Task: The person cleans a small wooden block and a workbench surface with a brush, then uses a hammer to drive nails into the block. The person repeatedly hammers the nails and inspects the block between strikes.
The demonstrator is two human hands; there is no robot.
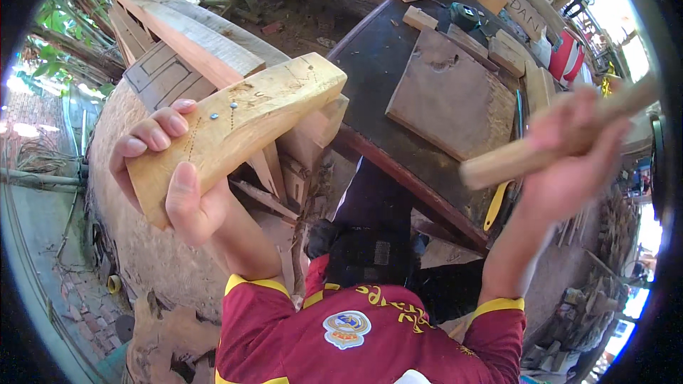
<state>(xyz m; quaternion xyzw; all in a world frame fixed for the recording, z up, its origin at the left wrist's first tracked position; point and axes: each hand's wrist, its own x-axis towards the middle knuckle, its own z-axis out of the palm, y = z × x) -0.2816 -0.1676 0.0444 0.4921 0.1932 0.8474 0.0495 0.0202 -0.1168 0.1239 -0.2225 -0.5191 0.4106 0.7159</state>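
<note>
My left hand (pixel 188 217) is closed round the near end of a thick, pale wooden block (pixel 270 103), thumb on one side and fingers on the other. The block is raised and tilted, with pencil marks, rows of dots and two shiny metal nail heads (pixel 223 111) on its upper face. Behind its far end shows another piece of wood (pixel 331 119). On the right, my right hand (pixel 565 171), smeared by motion, is wrapped round a pale wooden stick (pixel 509 160). The stick's far end runs toward the view's right rim; what it carries there, if anything, cannot be made out.
A dark-topped table (pixel 377 57) bears a broad brown board (pixel 455 92), small wood offcuts (pixel 506 53), a tape measure (pixel 464 16) and a yellow-handled tool (pixel 496 206). Long timber (pixel 192 35) juts in from the far left. A red-and-white object (pixel 567 57) lies at far right.
</note>
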